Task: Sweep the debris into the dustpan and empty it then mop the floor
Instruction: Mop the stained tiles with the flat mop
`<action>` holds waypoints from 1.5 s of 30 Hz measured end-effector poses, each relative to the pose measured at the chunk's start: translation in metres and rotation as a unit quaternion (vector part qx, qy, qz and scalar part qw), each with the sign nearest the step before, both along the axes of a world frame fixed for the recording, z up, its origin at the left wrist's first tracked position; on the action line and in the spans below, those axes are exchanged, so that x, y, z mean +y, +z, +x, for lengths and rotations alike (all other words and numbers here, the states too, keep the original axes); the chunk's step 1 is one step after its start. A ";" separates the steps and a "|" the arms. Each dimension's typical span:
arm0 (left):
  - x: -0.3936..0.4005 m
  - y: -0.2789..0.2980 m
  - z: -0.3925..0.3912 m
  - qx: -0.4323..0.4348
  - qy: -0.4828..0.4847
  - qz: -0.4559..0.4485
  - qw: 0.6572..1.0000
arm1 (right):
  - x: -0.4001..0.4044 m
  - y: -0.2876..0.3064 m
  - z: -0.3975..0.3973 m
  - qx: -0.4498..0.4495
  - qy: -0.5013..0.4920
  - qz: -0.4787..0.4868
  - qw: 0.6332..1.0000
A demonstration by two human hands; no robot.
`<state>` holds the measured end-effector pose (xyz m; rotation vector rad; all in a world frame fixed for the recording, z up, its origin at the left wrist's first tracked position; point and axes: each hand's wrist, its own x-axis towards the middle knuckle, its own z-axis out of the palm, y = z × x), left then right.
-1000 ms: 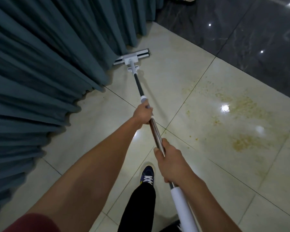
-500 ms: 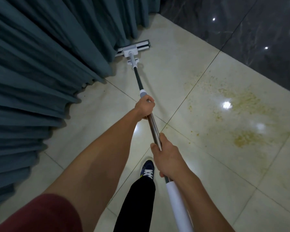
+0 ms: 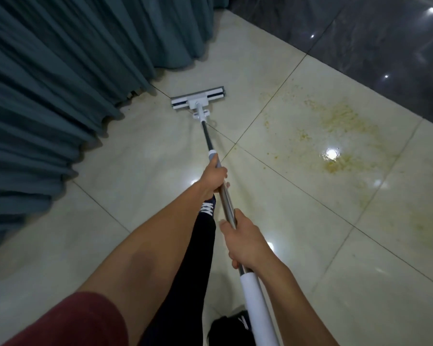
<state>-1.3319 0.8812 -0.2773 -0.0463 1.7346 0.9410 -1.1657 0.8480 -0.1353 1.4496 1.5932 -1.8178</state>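
A flat mop with a white head [image 3: 198,99] lies on the pale floor tiles [image 3: 140,176], just clear of the curtain hem. Its metal pole [image 3: 227,208] runs back toward me and ends in a white grip [image 3: 254,300]. My left hand [image 3: 213,176] grips the pole near its grey collar. Lower down, my right hand [image 3: 244,242] holds the pole just above the white grip. Yellowish smeared residue [image 3: 340,126] covers the tiles to the right of the mop head. No dustpan is in view.
Teal curtains [image 3: 60,96] hang along the left and reach the floor. Dark glossy tiles [image 3: 373,46] border the pale floor at the upper right. My leg in black trousers and a dark sneaker [image 3: 208,208] stand beneath the pole.
The mop head has come back from under the curtain hem toward me and now lies in the open on the tile. Both hands keep their hold on the pole.
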 end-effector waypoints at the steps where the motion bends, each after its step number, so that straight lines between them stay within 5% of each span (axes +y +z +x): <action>1: -0.016 0.004 0.023 -0.023 0.033 0.006 0.999 | -0.015 0.005 0.022 0.001 0.002 -0.005 1.000; 10: -0.070 0.033 0.104 -0.008 0.103 -0.013 0.995 | -0.081 0.023 0.090 0.017 -0.036 0.028 0.999; 28: 0.034 -0.018 -0.116 0.028 -0.027 -0.021 0.999 | 0.014 -0.023 -0.114 0.025 -0.034 0.042 0.998; 35: -0.014 -0.010 -0.069 -0.006 -0.063 -0.033 0.997 | -0.041 -0.019 -0.069 0.022 -0.071 0.026 0.997; 45: -0.160 0.004 0.098 -0.005 -0.123 -0.046 0.991 | -0.197 -0.002 0.093 0.011 -0.082 0.036 0.996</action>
